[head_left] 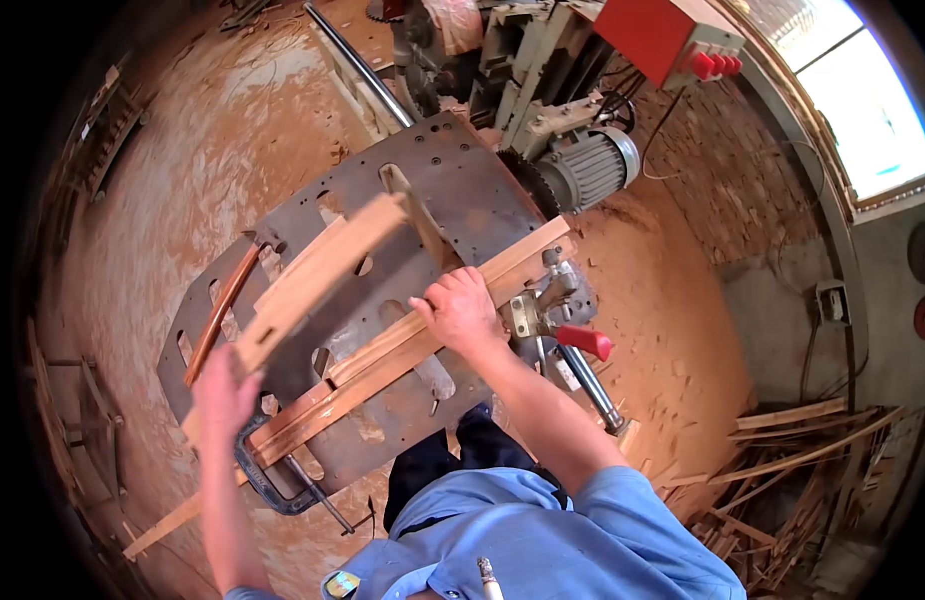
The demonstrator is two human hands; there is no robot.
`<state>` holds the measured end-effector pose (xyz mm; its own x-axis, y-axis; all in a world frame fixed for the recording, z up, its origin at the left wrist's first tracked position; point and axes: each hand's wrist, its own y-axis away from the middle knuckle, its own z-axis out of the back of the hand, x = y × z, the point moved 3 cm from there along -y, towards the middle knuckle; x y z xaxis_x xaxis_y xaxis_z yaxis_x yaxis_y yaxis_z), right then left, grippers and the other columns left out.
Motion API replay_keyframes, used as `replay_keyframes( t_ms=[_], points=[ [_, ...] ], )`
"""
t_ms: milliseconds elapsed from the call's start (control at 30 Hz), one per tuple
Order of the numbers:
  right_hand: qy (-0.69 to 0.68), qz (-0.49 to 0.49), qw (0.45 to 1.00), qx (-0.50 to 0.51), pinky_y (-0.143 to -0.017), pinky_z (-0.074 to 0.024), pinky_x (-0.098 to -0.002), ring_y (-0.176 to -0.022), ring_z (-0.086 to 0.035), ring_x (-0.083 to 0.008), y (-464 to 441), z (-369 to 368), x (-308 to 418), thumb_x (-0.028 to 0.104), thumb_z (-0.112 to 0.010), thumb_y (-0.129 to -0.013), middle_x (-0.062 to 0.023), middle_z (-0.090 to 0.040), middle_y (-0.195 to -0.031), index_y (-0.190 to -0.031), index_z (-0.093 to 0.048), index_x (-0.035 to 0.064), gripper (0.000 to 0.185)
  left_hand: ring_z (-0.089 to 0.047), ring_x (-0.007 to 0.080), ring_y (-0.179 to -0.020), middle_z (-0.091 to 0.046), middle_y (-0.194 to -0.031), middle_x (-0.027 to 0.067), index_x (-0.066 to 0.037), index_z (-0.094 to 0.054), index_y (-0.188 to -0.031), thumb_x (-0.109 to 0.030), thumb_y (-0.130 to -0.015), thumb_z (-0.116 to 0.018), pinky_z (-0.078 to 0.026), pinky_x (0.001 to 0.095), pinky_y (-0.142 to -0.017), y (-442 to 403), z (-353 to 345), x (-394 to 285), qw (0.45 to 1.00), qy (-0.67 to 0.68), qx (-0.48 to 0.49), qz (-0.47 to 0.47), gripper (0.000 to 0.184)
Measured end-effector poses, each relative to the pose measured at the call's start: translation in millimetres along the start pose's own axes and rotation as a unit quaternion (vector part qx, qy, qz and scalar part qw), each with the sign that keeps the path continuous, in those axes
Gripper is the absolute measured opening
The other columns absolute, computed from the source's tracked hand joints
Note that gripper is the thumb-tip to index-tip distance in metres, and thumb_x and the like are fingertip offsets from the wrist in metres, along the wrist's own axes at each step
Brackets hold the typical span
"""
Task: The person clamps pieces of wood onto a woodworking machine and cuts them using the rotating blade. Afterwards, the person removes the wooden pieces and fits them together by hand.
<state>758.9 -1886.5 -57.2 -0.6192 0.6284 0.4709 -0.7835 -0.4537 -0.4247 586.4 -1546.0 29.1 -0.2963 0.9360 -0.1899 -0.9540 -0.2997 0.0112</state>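
My left hand [227, 392], smeared by motion, is closed around a slightly curved wooden board [327, 262] with a small slot near its lower end. The board is held over the metal machine table [382, 400]. My right hand [460, 308] is closed over a long wooden strip [382, 362] lying diagonally across the table; its fingertips are partly hidden. A G-clamp [267, 490] grips the strip's lower left end. Just right of my right hand sits a toggle clamp [544, 305] with a red handle. Left of the board lies a hammer [224, 310] with a wooden handle.
A toothed saw blade [527, 182] and an electric motor [592, 168] stand beyond the table's far right edge. Above them is a red control box [654, 42]. Wood offcuts [772, 510] are piled at lower right. Sawdust covers the floor [652, 300].
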Motion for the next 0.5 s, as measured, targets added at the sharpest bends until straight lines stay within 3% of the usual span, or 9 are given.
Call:
replay_keyframes(
  t_ms=[267, 500],
  points=[
    [0.011, -0.025, 0.998, 0.056, -0.092, -0.0437, -0.0429, -0.085, -0.057, -0.0281, 24, 0, -19, 0.031, -0.075, -0.081, -0.0089, -0.062, -0.08, -0.071, -0.066, 0.0082, 0.027, -0.064, 0.0369, -0.105, -0.067, -0.114, 0.0176, -0.004, -0.058, -0.121, -0.03, -0.075, -0.078, -0.051, 0.046, -0.088, -35, -104, -120, 0.993, 0.082, 0.07, -0.05, 0.057],
    [-0.072, -0.011, 0.997, 0.032, -0.101, -0.0433, -0.0463, -0.103, -0.058, -0.0298, 46, 7, -34, 0.024, -0.079, -0.076, -0.0079, -0.064, -0.097, -0.089, -0.067, 0.0081, 0.023, -0.06, 0.0347, -0.111, -0.065, -0.116, 0.0165, -0.003, -0.059, -0.12, -0.026, -0.075, -0.077, -0.05, 0.0455, -0.091, -47, -142, -173, 0.983, 0.116, 0.078, -0.117, 0.053]
  ],
)
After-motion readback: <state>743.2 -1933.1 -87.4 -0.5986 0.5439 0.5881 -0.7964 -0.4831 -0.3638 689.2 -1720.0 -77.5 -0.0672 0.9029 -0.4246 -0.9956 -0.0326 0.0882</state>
